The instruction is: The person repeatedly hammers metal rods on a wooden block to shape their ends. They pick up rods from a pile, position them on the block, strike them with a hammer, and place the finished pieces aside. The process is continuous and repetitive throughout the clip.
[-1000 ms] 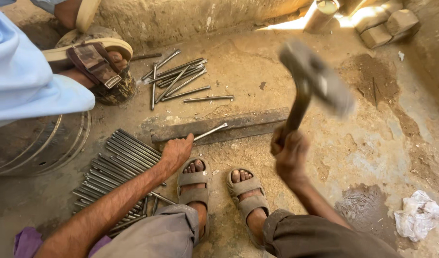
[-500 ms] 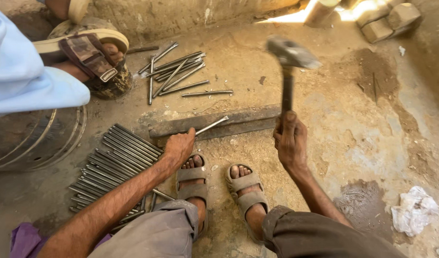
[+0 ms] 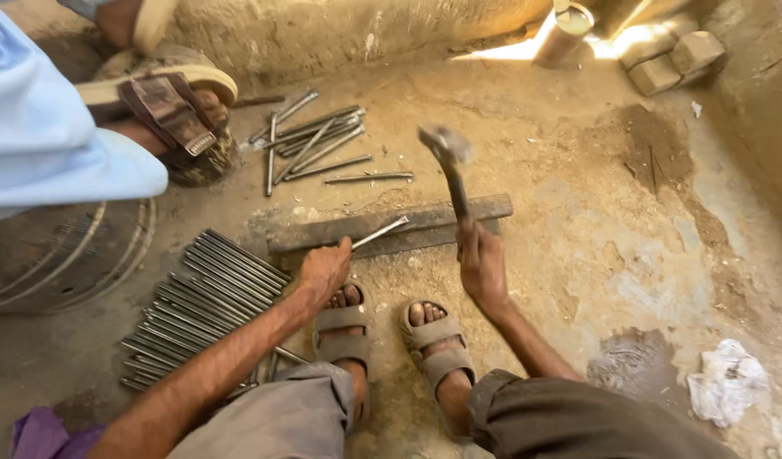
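Swinging down since half a second ago, the hammer (image 3: 446, 153) in my closed right hand (image 3: 483, 265) now tilts toward the rod.

My left hand (image 3: 324, 270) pinches a thin metal rod (image 3: 379, 232) on the flat iron bar (image 3: 391, 228). I judge the work midway: a neat rod stack (image 3: 199, 302) at left, loose rods (image 3: 314, 144) beyond. Another person's sandalled foot (image 3: 165, 102) sits near; nothing blocks the blow.

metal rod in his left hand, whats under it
The metal rod lies on a flat iron bar on the dirt floor. The left hand covers its near end.
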